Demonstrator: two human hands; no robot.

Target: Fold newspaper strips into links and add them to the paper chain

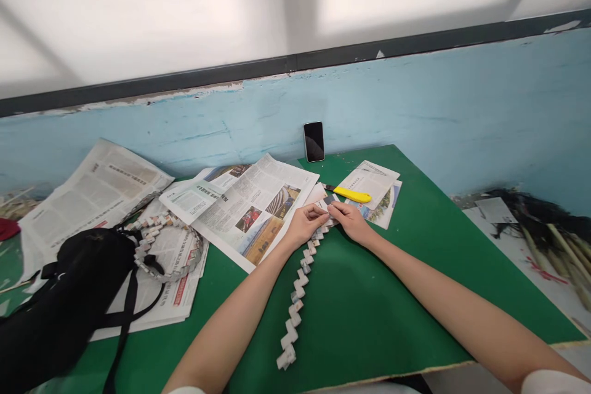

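Observation:
A zigzag chain of folded newsprint (295, 306) runs over the green table from near its front edge up to my hands. My left hand (305, 223) is closed at the chain's upper end, fingertips pinched together. Facing it, my right hand (349, 219) pinches a small dark and white folded paper piece (329, 199) at the same end. The fingers of both hands nearly meet there and hide part of the chain's end. Just beyond my right hand lies a yellow-handled cutter (352, 194).
Newspaper sheets (258, 209) spread left of my hands. Cut paper pieces (369, 184) lie at the right. A phone (314, 141) leans on the blue wall. A black bag (87, 277) with straps and a ring-shaped paper chain (187, 268) are at the left.

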